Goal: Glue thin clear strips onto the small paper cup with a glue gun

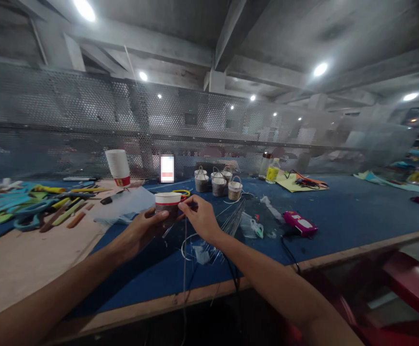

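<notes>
My left hand (150, 225) is wrapped round a small paper cup (168, 198), upright, white at the rim with a red band. Grey-brown cord covers its lower part. My right hand (202, 214) pinches at the cup's right side, where a loose cord (185, 269) hangs down past the table edge. The fingertips hide the exact hold. Beyond the hands stand several cord-wrapped cups with looped handles, among them a light brown one (234, 190). Thin wires (231, 223) lie spread on the blue tabletop (122, 278) beside my right wrist.
A stack of paper cups (118, 166) stands at the back left, near a lit phone screen (167, 168). Scissors (32, 216) and coloured strips lie left. To the right are a magenta device (300, 224) and a yellow-labelled bottle (272, 171). A perforated screen (180, 110) runs behind.
</notes>
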{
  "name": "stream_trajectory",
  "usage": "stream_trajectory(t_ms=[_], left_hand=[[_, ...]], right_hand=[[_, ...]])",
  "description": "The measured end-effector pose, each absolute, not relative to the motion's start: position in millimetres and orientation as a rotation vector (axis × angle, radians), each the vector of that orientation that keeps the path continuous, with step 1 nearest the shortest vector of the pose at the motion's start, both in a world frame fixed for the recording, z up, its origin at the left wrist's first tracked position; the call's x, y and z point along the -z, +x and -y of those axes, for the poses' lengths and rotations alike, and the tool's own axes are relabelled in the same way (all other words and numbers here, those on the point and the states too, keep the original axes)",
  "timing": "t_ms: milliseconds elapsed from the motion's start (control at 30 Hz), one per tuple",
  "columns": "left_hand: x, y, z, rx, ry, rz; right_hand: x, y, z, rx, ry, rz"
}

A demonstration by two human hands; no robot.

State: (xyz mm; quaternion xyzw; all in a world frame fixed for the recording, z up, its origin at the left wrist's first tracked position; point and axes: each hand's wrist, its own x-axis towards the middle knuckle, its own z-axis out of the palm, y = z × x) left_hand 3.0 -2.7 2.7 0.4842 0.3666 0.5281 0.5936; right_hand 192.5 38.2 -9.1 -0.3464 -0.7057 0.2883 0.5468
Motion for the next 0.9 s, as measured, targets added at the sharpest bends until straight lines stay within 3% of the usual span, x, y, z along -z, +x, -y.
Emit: stream_trajectory(t_ms=[900], left_hand=[[-2.4,2.7,3.2,-1.214,1.084,-0.826]], right_hand=[[6.5,192.4,-33.8,-0.707,-0.824,1.662]])
